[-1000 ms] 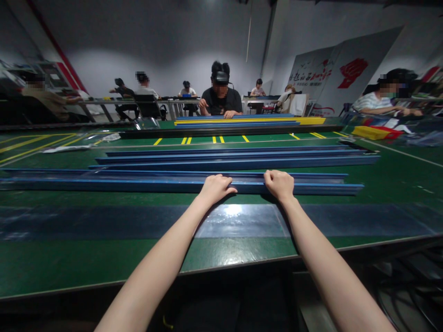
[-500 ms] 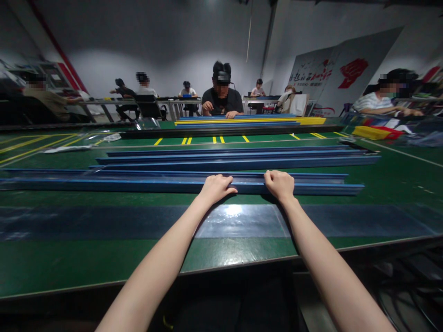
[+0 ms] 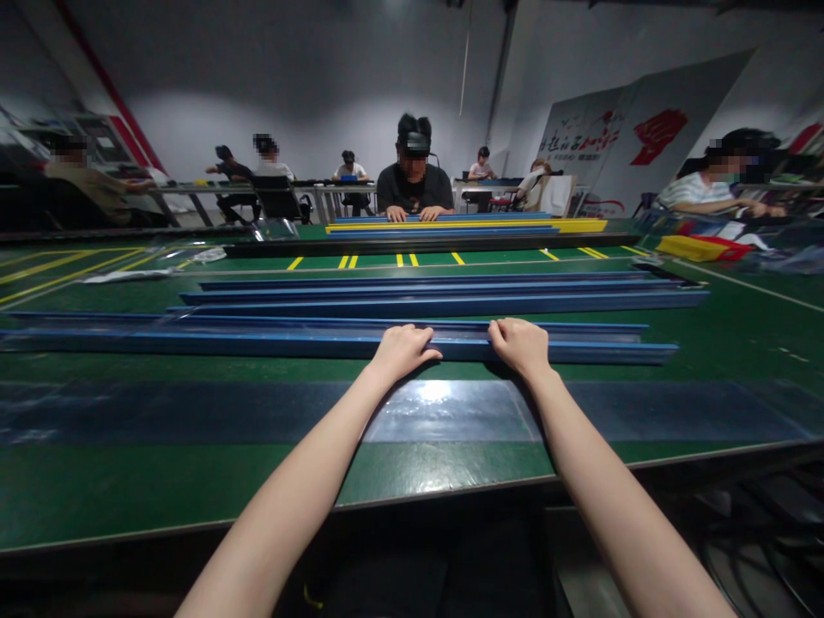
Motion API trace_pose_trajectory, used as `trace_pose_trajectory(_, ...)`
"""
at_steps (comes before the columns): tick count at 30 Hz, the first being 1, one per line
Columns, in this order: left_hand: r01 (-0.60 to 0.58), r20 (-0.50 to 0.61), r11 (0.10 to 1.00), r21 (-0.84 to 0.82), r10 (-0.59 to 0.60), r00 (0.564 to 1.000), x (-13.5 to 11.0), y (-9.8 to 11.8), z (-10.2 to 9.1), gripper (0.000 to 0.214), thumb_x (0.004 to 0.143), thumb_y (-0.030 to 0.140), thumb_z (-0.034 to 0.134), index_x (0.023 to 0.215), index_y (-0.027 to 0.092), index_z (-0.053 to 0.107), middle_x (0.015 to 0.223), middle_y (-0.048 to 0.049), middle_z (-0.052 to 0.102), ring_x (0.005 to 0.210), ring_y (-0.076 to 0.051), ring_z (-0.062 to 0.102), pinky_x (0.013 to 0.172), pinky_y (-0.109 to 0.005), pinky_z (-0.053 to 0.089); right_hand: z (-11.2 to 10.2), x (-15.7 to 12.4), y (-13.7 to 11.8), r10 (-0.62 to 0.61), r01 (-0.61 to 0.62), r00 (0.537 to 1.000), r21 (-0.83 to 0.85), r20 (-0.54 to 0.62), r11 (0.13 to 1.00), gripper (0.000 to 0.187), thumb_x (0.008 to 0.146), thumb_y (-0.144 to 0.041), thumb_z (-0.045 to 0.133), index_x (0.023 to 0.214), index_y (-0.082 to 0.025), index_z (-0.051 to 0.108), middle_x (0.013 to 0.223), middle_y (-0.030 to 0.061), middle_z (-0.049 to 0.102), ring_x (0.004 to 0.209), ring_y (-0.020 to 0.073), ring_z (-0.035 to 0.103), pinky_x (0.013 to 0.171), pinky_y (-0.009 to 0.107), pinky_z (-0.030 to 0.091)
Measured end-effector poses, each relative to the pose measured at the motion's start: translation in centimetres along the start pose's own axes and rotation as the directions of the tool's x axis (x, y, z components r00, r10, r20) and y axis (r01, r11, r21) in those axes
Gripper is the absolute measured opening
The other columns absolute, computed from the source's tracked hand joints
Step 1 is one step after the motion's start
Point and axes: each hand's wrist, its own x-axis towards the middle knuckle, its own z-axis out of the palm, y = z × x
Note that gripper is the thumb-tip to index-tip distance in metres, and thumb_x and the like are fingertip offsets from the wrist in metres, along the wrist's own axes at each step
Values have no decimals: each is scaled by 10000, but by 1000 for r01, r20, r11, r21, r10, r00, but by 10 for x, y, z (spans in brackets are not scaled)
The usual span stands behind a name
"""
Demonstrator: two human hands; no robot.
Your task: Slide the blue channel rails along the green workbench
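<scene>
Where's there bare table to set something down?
Bare green table shows between the clear sheet and its near edge, and right of the front blue rail. Crowded: the middle, with left hand and right hand on that rail and other blue rails close behind.

A yellow tray [image 3: 686, 249] sits by a red tray [image 3: 734, 250] — farther back stands a banner [image 3: 696, 107].
</scene>
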Motion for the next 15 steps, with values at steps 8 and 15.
trace_pose_trajectory(8,-4,-4,1000,-7,4,1000,0,0,2,315,797,496,519,861,193,574,827,-64,646,816,-196,592,656,-258,396,-6,-3,-10,-271,266,960,77,70,961,431,895,-392,264,782,-200,634,786,43,660,761,140,571,600,236,270)
trace_pose_trajectory(15,1,0,1000,-15,-1,1000,0,1,1,310,801,494,514,854,195,574,826,-63,646,815,-195,587,657,-261,397,-7,-3,-14,-298,275,941,153,159,949,423,910,-392,239,876,-217,622,882,38,667,824,138,576,632,224,292)
